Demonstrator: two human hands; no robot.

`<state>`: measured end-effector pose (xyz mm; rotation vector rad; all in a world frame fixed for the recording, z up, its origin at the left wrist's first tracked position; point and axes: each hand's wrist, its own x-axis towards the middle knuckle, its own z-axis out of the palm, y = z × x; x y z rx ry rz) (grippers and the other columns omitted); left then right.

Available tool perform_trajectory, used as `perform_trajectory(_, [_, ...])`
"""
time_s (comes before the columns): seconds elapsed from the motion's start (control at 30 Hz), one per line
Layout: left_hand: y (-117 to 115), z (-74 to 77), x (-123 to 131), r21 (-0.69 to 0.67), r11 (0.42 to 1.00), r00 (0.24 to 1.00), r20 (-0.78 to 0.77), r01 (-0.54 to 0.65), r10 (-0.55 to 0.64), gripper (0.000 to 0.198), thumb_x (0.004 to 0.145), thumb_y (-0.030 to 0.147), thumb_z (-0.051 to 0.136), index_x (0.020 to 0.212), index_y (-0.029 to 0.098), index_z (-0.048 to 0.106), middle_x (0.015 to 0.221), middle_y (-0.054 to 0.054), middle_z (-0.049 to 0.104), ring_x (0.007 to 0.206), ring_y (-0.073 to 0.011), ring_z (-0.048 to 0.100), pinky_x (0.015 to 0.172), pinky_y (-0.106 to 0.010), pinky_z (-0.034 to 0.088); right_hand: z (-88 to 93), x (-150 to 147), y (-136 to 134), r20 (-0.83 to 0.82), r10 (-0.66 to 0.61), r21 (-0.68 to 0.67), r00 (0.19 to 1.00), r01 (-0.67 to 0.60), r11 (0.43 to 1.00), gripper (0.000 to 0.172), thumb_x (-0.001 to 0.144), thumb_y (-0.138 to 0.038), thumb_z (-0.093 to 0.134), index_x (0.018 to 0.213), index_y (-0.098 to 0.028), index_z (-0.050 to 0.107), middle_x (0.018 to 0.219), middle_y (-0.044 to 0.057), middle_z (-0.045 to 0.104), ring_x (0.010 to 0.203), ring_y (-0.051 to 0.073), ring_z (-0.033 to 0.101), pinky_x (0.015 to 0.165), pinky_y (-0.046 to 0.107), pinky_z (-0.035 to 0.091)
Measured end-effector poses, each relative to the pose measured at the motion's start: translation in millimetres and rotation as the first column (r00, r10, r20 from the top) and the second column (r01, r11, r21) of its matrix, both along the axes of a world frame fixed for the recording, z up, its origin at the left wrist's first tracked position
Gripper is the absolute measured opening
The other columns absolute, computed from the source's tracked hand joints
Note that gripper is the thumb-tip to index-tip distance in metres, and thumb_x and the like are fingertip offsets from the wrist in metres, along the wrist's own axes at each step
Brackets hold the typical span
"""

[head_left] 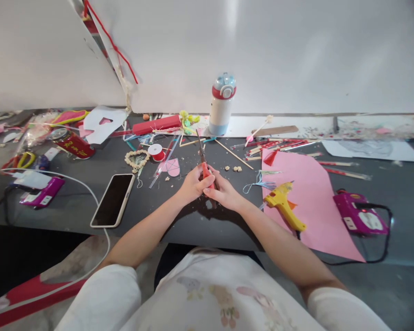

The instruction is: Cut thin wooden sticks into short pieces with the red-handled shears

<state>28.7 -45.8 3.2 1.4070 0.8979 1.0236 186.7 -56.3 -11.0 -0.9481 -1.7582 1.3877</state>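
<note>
A dark worktop (179,220) is stretching across the view, littered with craft bits and backed by white boards. A large pink sheet (310,193) is lying on its right half, well to the right of the hands. A phone (113,199) is lying face up to the left, near the left forearm, with a white cable curving past it. A white bottle (222,104) with a blue and red cap is standing upright at the back edge, beyond the hands.

A yellow glue gun (283,204) is resting on the near left edge of the pink sheet, close to the right wrist. Two purple gadgets are sitting far apart, one (359,216) by the sheet's right edge and one (43,195) at the far left. A red can (74,143) is lying on its side at the back left.

The left hand (193,184) and right hand (224,191) are meeting at the middle of the worktop, pressed together, fingers curled shut around the red grip of the scissors (203,161). The scissors are sitting between the two hands, their grey blades sticking up and away from the person towards the bottle. Whether the blades are parting is too small to tell.

A red ribbon spool (156,151) is standing just beyond the left hand, beside a small woven heart (137,159).
</note>
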Motion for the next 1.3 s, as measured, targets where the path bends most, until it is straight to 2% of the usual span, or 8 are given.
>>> perform_trajectory(0.5, [-3,0.9,2,0.032,0.999,1.000,-0.013,-0.025,0.025,0.065,0.069,0.073,0.067,0.099,0.016,0.060,0.092,-0.008,0.070,0.079,-0.0188,0.065,0.074,-0.033,0.054,3.7,3,-2,0.008,0.050,-0.017,0.999,-0.050,0.999,0.094,0.079,-0.057,0.065,0.154,-0.014,0.027,0.150,0.020,0.043,0.138,0.035,0.045,0.116,0.052,0.034])
perform_trajectory(0.63, [-1,1.0,-1,0.041,0.999,0.995,-0.099,0.019,-0.015,0.063,0.076,0.074,0.060,0.100,0.016,0.058,0.092,-0.008,0.069,0.080,-0.0191,0.066,0.076,-0.034,0.054,4.6,2,-3,-0.002,-0.012,-0.056,1.000,0.012,0.998,0.078,0.080,-0.055,0.065,0.145,-0.018,0.042,0.140,0.016,0.053,0.128,0.033,0.053,0.110,0.051,0.041])
perform_trajectory(0.73, [-1,4.1,-6,0.173,0.985,0.960,-0.270,-0.025,0.072,0.065,0.085,0.076,0.044,0.103,0.016,0.059,0.095,-0.010,0.069,0.085,-0.0216,0.067,0.081,-0.037,0.053,6.0,1,-3,0.030,-0.063,-0.095,0.998,0.065,0.993,0.060,0.079,-0.055,0.067,0.126,-0.019,0.054,0.118,0.011,0.064,0.111,0.030,0.061,0.097,0.048,0.049])
perform_trajectory(0.83, [-1,13.1,-16,0.460,0.880,0.857,-0.399,-0.120,0.325,0.059,0.095,0.066,0.031,0.107,0.017,0.060,0.096,-0.011,0.069,0.088,-0.0222,0.066,0.082,-0.039,0.052,9.7,4,-2,0.083,-0.112,-0.112,0.990,0.121,0.986,0.053,0.076,-0.056,0.069,0.112,-0.019,0.055,0.097,0.007,0.064,0.093,0.024,0.061,0.082,0.041,0.051])
perform_trajectory(0.97, [6,27.7,-34,0.825,0.509,0.571,-0.302,-0.245,0.764,0.032,0.095,0.045,0.047,0.103,0.018,0.063,0.092,-0.009,0.066,0.093,-0.0228,0.061,0.091,-0.041,0.047,17.7,7,-1,0.229,-0.089,-0.099,0.969,0.115,0.989,0.050,0.074,-0.060,0.068,0.096,-0.019,0.050,0.083,0.001,0.056,0.077,0.018,0.054,0.069,0.034,0.044])
perform_trajectory(1.03, [12,31.5,-43,0.877,0.403,0.458,-0.255,-0.261,0.852,0.026,0.092,0.039,0.054,0.105,0.019,0.064,0.101,-0.012,0.065,0.102,-0.0252,0.060,0.097,-0.043,0.044,21.6,8,-2,0.289,-0.044,-0.089,0.956,0.073,0.993,0.050,0.073,-0.061,0.069,0.091,-0.020,0.047,0.079,-0.001,0.054,0.071,0.016,0.050,0.066,0.032,0.040])
perform_trajectory(1.13, [20,30.9,-54,0.875,0.437,0.437,-0.316,-0.208,0.842,0.023,0.092,0.037,0.058,0.106,0.020,0.066,0.104,-0.011,0.068,0.104,-0.0255,0.060,0.098,-0.043,0.043,25.9,8,-4,0.302,0.013,-0.070,0.953,0.009,0.998,0.049,0.072,-0.059,0.070,0.092,-0.021,0.046,0.076,-0.002,0.053,0.067,0.015,0.048,0.062,0.029,0.037])
perform_trajectory(1.3, [24,25.0,-62,0.831,0.519,0.501,-0.368,-0.201,0.783,0.021,0.095,0.036,0.055,0.094,0.022,0.071,0.086,-0.004,0.072,0.086,-0.0192,0.064,0.081,-0.033,0.048,29.4,7,-8,0.308,0.037,-0.034,0.951,-0.028,0.999,0.048,0.072,-0.056,0.071,0.093,-0.022,0.044,0.074,-0.003,0.053,0.065,0.015,0.048,0.061,0.029,0.036])
